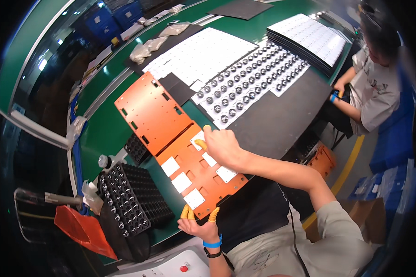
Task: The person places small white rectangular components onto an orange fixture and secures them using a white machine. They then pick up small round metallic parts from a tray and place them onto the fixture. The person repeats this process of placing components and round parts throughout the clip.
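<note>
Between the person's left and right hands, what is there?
In the head view, the near section of the orange panel, with white plates on it, lies between the left hand and right hand.

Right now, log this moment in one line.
left hand: at orange panel, near corner | right hand: at white plate on panel | left of panel: black tray
</note>
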`<state>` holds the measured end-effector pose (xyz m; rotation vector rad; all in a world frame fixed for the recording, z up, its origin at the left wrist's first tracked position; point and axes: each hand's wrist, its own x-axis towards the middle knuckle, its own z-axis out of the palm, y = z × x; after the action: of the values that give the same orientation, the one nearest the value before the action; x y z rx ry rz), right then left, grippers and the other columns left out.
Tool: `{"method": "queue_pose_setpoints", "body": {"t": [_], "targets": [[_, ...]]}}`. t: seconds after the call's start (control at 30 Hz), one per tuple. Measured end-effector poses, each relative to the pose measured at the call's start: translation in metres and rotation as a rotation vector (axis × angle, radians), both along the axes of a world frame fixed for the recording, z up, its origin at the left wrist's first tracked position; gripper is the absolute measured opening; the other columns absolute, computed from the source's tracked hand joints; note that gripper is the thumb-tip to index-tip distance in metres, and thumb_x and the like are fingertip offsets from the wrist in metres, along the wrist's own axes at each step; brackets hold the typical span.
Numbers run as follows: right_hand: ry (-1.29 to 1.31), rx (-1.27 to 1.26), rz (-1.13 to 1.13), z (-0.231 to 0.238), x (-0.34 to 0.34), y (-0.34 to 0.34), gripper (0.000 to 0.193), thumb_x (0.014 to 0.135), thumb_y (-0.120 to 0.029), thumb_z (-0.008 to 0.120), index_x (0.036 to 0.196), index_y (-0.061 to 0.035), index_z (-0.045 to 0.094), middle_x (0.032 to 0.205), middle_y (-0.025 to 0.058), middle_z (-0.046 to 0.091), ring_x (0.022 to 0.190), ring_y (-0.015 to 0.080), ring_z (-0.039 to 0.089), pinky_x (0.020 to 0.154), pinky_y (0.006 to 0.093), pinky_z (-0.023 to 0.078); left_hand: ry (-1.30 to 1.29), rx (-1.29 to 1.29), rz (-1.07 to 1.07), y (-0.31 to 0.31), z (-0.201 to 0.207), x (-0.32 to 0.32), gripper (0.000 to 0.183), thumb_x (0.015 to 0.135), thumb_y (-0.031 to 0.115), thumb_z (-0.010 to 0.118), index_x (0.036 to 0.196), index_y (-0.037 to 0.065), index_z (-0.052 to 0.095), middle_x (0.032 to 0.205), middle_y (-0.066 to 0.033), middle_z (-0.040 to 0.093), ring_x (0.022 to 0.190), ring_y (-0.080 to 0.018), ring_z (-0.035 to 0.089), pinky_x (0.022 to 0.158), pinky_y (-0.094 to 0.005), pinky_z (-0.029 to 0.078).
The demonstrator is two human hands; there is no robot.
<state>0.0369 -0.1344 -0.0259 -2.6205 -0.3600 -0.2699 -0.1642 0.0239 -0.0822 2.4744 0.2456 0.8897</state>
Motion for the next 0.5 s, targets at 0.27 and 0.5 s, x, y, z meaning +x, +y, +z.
{"method": "queue_pose_setpoints", "body": {"t": [0.27,0.5], "targets": [[-0.132,0.141,0.078,0.012,-0.006,-0.006,0.012,0.081,-0.004,0.054,0.088,0.0039,0.048,0.061,0.0181,0.061,0.053,0.0328,0.064,0.046,0.0420,0.049,-0.001,0.071,0.037,-0.003,-0.004,0.002,0.085,0.064,0.075,0.070,0.106,0.001,0.067,0.106,-0.0079,0.065,0.096,-0.0297,0.053,0.085,-0.0457,0.036],[-0.327,-0.082,0.316,0.041,-0.007,-0.062,0.013,0.086,-0.013,0.058,0.090,-0.0034,0.050,0.060,0.0109,0.062,0.054,0.0286,0.065,0.047,0.0389,0.050,-0.039,0.086,0.029,-0.001,-0.009,0.004,0.086,0.066,0.078,0.067,0.105,0.001,0.067,0.101,-0.0081,0.065,0.093,-0.0294,0.052,0.084,-0.0448,0.037]]}}
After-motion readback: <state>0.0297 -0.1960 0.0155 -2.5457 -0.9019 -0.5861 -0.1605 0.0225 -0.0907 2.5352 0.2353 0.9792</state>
